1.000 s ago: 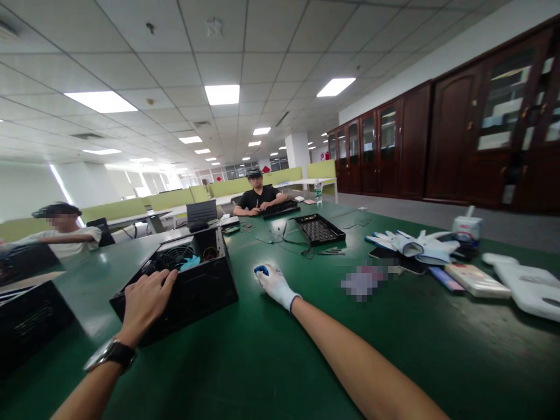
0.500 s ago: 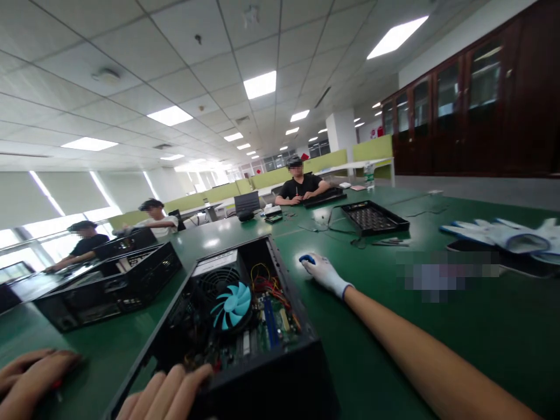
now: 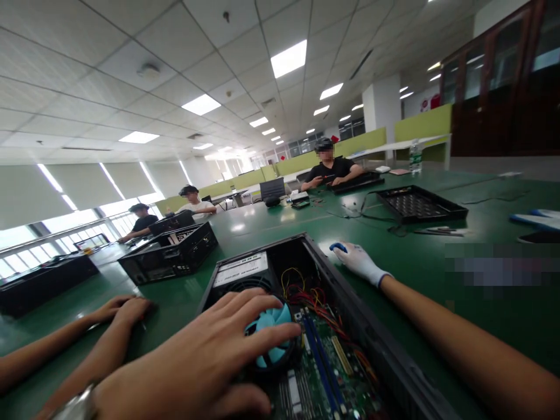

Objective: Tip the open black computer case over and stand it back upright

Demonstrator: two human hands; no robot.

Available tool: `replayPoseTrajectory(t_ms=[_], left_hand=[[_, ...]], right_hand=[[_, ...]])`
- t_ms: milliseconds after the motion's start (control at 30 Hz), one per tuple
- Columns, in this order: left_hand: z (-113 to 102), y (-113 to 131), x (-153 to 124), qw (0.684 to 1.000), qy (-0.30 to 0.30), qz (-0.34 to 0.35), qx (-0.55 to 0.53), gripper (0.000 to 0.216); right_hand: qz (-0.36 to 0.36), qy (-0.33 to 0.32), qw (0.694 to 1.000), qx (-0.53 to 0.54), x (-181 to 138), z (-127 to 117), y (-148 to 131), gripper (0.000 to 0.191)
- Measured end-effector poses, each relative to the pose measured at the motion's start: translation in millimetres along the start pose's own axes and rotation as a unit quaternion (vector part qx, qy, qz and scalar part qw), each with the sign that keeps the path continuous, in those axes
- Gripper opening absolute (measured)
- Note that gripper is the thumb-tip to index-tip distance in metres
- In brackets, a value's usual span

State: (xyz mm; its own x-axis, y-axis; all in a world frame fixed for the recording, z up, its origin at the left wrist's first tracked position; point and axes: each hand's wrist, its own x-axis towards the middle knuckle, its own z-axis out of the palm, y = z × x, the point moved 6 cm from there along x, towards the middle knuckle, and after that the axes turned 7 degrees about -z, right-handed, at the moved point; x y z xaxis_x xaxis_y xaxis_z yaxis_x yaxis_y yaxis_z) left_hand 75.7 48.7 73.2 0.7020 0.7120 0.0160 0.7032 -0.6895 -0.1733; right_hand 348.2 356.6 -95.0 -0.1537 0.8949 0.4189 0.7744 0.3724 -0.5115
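My left hand (image 3: 219,344), bare and with a metal watch (image 3: 81,405) at the wrist, reaches over the computer case (image 3: 350,297). Its fingers are apart above the light-blue cooling fan (image 3: 275,353); whether they touch it I cannot tell. Beneath and beside the hand lie the green motherboard (image 3: 317,385), blue memory slots (image 3: 321,361) and red and yellow cables (image 3: 312,297). To the right of the case, my right hand (image 3: 361,262), in a white glove with blue fingertips, rests on the green table with nothing visible in it. Its fingers are partly hidden.
A co-worker's hands (image 3: 125,309) rest on the table at left. Behind are another open case (image 3: 170,254) and a dark case (image 3: 48,283). A black panel (image 3: 422,204), thin tools (image 3: 440,231) and gloves (image 3: 536,219) lie at right. People sit farther back.
My left hand has gone from the near edge of the case to over the fan. The view has turned left and the case looks closer. My right hand still rests on the table.
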Motion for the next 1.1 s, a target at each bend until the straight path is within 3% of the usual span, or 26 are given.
replayPoseTrajectory(t_ms=[67, 167, 300, 433, 600, 767, 833, 900, 1000, 1100], left_hand=[[18, -17, 30, 0.996, -0.068, 0.056, 0.032, 0.087], [41, -34, 57, 0.987, -0.097, 0.113, 0.06, 0.109], [64, -40, 65, 0.985, -0.102, 0.126, 0.055, 0.126], [72, -35, 65, 0.986, -0.088, 0.118, 0.08, 0.138], [53, -13, 57, 0.98, -0.091, 0.15, 0.098, 0.127], [13, -1, 27, 0.988, -0.094, 0.095, 0.083, 0.131], [-1, -2, 11, 0.99, -0.088, 0.07, 0.078, 0.136], [-9, -5, -4, 0.993, -0.082, 0.047, 0.072, 0.138], [-9, -11, -24, 0.995, -0.074, 0.016, 0.059, 0.136], [-5, -9, -33, 0.997, -0.065, 0.002, 0.041, 0.13]], right_hand=[[0.0, 0.002, 1.0, -0.006, -8, 0, 0, 0.047], [-0.002, 0.003, 1.0, -0.007, -23, -1, 1, 0.05], [-0.009, 0.001, 1.0, -0.001, -43, -6, -2, 0.05], [-0.017, -0.001, 1.0, 0.005, -58, -13, -11, 0.046], [-0.015, 0.026, 0.999, 0.041, -70, -24, -24, 0.04], [0.02, 0.059, 0.99, 0.129, -68, -51, -43, 0.048], [0.018, 0.052, 0.984, 0.168, -61, -71, -66, 0.053], [-0.029, 0.03, 0.98, 0.194, -51, -95, -106, 0.052], [-0.175, -0.03, 0.969, 0.173, -46, -118, -195, 0.035], [-0.355, -0.198, 0.913, 0.038, -64, -91, -280, 0.021]])
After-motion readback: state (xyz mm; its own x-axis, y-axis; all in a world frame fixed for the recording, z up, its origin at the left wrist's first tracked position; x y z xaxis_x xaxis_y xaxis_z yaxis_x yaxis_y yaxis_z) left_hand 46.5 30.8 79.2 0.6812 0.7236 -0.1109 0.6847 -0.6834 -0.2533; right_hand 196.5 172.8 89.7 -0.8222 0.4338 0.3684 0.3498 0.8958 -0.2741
